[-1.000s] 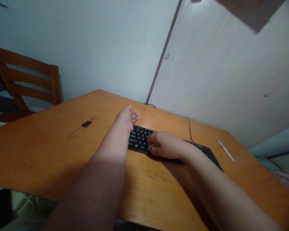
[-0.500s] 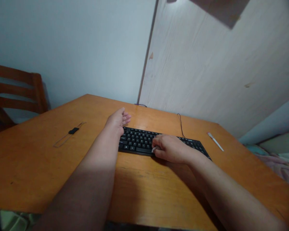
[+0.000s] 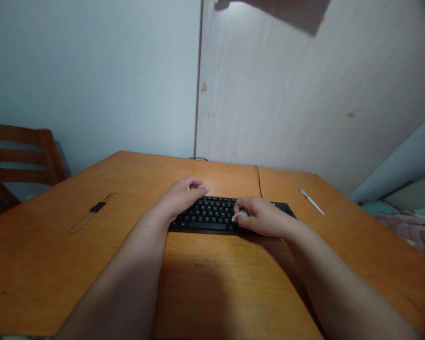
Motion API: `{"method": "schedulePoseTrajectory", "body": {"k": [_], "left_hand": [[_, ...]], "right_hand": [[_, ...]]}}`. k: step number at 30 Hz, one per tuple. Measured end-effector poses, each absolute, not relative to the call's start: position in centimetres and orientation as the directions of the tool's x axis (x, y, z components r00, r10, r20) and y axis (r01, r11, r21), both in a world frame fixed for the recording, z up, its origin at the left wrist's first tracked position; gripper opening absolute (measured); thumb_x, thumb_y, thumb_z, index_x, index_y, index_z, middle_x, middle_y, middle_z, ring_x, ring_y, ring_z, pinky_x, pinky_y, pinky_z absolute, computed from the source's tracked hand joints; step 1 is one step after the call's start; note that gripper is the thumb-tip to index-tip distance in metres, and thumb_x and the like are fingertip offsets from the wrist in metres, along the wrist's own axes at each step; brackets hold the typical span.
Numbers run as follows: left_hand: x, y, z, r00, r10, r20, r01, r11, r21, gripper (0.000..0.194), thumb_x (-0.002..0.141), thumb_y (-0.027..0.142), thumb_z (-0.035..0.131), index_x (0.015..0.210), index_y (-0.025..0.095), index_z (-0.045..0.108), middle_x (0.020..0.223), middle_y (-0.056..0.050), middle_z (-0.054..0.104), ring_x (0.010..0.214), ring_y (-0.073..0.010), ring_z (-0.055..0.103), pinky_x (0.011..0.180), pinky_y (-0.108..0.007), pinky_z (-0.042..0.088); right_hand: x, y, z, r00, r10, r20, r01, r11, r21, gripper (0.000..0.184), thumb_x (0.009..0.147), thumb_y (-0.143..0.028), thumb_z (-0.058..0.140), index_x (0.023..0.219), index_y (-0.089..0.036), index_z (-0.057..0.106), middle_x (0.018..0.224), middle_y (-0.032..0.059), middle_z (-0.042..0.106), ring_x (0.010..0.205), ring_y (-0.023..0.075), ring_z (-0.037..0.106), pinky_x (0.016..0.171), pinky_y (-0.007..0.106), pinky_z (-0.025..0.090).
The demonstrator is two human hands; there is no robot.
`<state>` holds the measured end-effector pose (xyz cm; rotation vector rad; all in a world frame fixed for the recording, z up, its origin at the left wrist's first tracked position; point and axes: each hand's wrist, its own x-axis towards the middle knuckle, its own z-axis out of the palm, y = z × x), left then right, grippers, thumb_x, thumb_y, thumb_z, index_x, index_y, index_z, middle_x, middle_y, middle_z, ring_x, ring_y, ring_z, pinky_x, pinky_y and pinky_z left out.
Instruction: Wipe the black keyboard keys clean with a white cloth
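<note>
A black keyboard (image 3: 208, 222) with white-lettered keys lies flat on the wooden table (image 3: 194, 269) in front of me. Over its left end is my left hand (image 3: 182, 197), thumb apart from the loosely bent fingers and nothing seen between them; whether it touches the keys I cannot tell. My right hand (image 3: 260, 216) rests on the right part of the keyboard, its fingers closed on a small crumpled whitish cloth (image 3: 240, 216). Most of that cloth is hidden in the grip, and the hand covers some keys.
A white stick-like tool (image 3: 312, 202) lies to the right of the keyboard. On the left is a thin cord loop with a black piece (image 3: 97, 207). The keyboard's cable (image 3: 258, 179) runs back toward the wall. A wooden chair (image 3: 24, 156) stands at the far left.
My left hand has turned and come in over the keyboard's left end. My right hand, still closed on the cloth, has shifted slightly right along the keys. The view has tilted and shifted.
</note>
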<state>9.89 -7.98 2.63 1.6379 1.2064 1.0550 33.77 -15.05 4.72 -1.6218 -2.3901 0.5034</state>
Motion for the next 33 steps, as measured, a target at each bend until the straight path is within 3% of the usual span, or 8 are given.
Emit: {"method": "schedulePoseTrajectory", "body": {"k": [3,6,11,15,25,33], "left_hand": [[10.3,-8.7,2.6,0.294,0.950,0.108,0.331,-0.208,0.920,0.050,0.068,0.052,0.074,0.109,0.024,0.068,0.117,-0.009,0.068,0.105,-0.0271,0.062,0.087,-0.034,0.046],[10.5,-8.9,2.6,0.363,0.927,0.098,0.439,-0.263,0.859,0.058,0.066,0.051,0.074,0.117,0.024,0.065,0.123,-0.010,0.065,0.110,-0.0297,0.061,0.090,-0.037,0.046],[10.6,-9.0,2.6,0.486,0.869,0.090,0.690,-0.445,0.571,0.073,0.067,0.062,0.068,0.129,0.025,0.058,0.132,-0.011,0.059,0.124,-0.0363,0.050,0.102,-0.045,0.037],[11.0,-9.1,2.3,0.503,0.862,0.064,0.783,-0.486,0.387,0.077,0.067,0.066,0.064,0.132,0.027,0.054,0.135,-0.012,0.056,0.126,-0.0386,0.046,0.105,-0.054,0.028],[11.2,-9.2,2.0,0.541,0.841,0.022,0.776,-0.509,0.373,0.075,0.064,0.068,0.065,0.129,0.031,0.053,0.139,-0.011,0.052,0.127,-0.0390,0.044,0.107,-0.060,0.018],[11.4,-9.5,2.0,0.549,0.835,0.025,0.774,-0.520,0.361,0.077,0.063,0.067,0.066,0.128,0.031,0.053,0.134,-0.012,0.055,0.125,-0.0382,0.045,0.105,-0.057,0.023]], "right_hand": [[33.3,-15.2,4.8,-0.391,0.919,-0.046,0.862,0.348,-0.368,0.009,0.080,-0.024,0.056,0.086,-0.020,0.062,0.075,-0.0003,0.063,0.065,0.0134,0.052,0.057,0.023,0.029],[32.7,-15.4,4.7,-0.412,0.910,-0.037,0.868,0.380,-0.318,0.010,0.079,-0.022,0.056,0.085,-0.020,0.063,0.080,0.0009,0.065,0.068,0.0142,0.053,0.059,0.023,0.030],[32.3,-15.7,4.6,-0.471,0.881,-0.039,0.861,0.450,-0.235,0.012,0.076,-0.019,0.054,0.083,-0.020,0.064,0.080,0.0021,0.066,0.071,0.0154,0.054,0.061,0.024,0.032],[32.1,-15.8,4.8,-0.445,0.895,-0.039,0.881,0.429,-0.200,0.013,0.076,-0.019,0.055,0.084,-0.020,0.065,0.081,0.0027,0.067,0.071,0.0158,0.055,0.060,0.024,0.031],[32.2,-15.8,5.0,-0.423,0.905,-0.045,0.892,0.407,-0.199,0.014,0.078,-0.020,0.056,0.087,-0.020,0.066,0.085,0.0034,0.067,0.072,0.0158,0.056,0.061,0.024,0.032],[32.2,-15.8,4.7,-0.454,0.889,-0.060,0.875,0.431,-0.222,0.014,0.078,-0.022,0.056,0.086,-0.020,0.067,0.083,0.0032,0.067,0.071,0.0158,0.055,0.060,0.024,0.032]]}}
